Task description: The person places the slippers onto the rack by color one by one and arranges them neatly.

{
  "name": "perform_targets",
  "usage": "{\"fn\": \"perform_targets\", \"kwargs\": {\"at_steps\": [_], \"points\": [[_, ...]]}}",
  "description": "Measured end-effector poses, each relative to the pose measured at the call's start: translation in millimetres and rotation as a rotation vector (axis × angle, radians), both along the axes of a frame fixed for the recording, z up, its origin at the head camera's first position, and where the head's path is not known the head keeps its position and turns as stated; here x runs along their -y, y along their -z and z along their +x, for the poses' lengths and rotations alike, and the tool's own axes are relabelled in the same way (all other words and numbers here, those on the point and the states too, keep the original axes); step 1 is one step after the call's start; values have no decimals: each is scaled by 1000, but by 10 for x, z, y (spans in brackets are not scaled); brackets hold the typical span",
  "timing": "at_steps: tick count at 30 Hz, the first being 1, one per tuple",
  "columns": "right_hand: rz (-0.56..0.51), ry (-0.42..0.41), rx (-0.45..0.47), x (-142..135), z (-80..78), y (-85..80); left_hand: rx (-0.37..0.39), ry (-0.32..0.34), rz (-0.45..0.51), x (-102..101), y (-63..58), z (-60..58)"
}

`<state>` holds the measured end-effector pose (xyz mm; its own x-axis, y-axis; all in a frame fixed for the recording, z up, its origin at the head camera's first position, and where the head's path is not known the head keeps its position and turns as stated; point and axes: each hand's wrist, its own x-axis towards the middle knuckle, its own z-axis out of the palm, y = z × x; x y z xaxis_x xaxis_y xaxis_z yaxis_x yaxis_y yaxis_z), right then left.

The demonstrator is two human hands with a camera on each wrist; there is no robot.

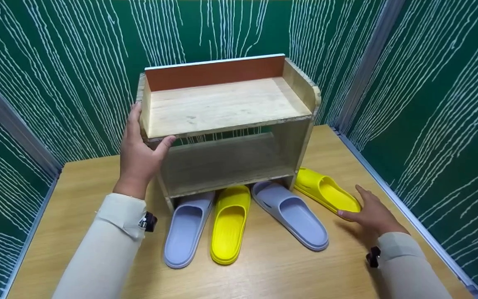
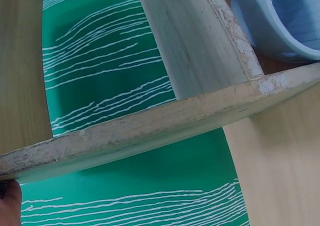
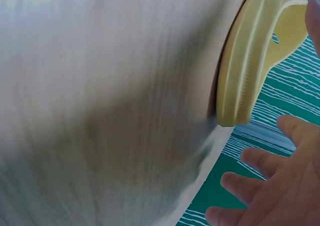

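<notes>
A small wooden shoe rack (image 1: 230,101) with a reddish-brown back strip stands on the table. My left hand (image 1: 137,155) grips its left side panel at the upper front corner, thumb along the front edge and fingers on the outer face. At the far right lies a yellow slipper (image 1: 340,197), its toe beside the rack's right foot. Close by its heel is my right hand (image 1: 378,214); the right wrist view shows those fingers (image 3: 255,191) spread apart beside the slipper. Toes under the rack's lower shelf, a grey-lilac slipper (image 1: 184,234), another yellow slipper (image 1: 228,232) and a second grey-lilac slipper (image 1: 301,218) point inward.
The wood-topped table (image 1: 264,274) is bounded by green panels (image 1: 255,25) with white streaks at the back and both sides. Metal strips (image 1: 388,185) run along the panel bases. The rack's middle shelf (image 1: 230,164) is bare.
</notes>
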<state>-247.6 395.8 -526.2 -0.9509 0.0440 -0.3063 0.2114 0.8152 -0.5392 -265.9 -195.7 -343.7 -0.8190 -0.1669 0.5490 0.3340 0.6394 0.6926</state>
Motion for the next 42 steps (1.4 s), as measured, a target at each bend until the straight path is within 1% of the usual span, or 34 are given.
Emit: {"fn": "perform_targets", "kwargs": {"at_steps": [11, 22, 29, 34, 40, 42], "points": [[-52, 19, 61, 7, -56, 62, -30, 5, 17, 13, 13, 4], [-74, 55, 78, 57, -71, 108, -37, 11, 35, 5, 66, -15], [-165, 101, 105, 69, -81, 130, -50, -2, 21, -4, 82, -31], [-221, 109, 103, 58, -106, 141, -66, -7, 23, -2, 91, -19], [-228, 99, 79, 44, -120, 165, -87, -11, 17, -7, 94, -9], [-247, 100, 75, 40, -118, 166, -87, -15, 12, -10, 98, -13]]}}
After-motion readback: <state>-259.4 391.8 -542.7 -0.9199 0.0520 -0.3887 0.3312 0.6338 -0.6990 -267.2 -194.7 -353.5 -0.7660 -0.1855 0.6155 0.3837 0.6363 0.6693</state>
